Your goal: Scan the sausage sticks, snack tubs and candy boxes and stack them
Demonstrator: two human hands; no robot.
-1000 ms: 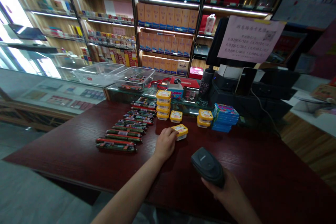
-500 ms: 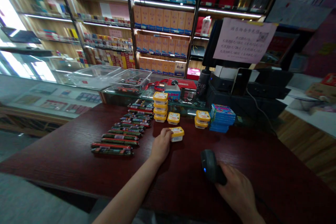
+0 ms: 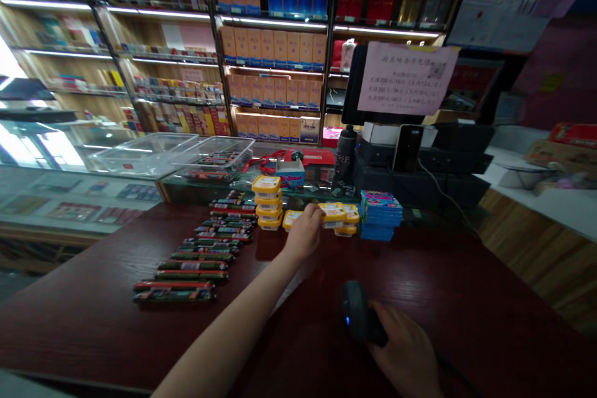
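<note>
My left hand (image 3: 305, 233) grips a small yellow-lidded plastic tub (image 3: 332, 214) by its left end, lifted above the table. Just behind that tub is a short stack of the same tubs (image 3: 346, 231), partly covered by it. One more tub (image 3: 291, 219) sits half hidden behind my left hand, beside a taller stack of tubs (image 3: 269, 204). Lower right, my right hand (image 3: 401, 342) is wrapped around the handle of a black barcode scanner (image 3: 358, 311) with a small blue light on it.
Sausage-like wrapped sticks (image 3: 191, 267) lie in a row on the left of the dark table (image 3: 280, 323). Blue boxes (image 3: 380, 216) are piled right of the tubs. Behind stand a glass ledge, clear plastic bins (image 3: 224, 158), a black bottle (image 3: 345, 152) and a monitor with a paper sign (image 3: 403, 78).
My left hand has carried the tub up and away to the right, from the table to in front of the short stack. My right hand still holds the scanner. The whole view has shifted slightly.
</note>
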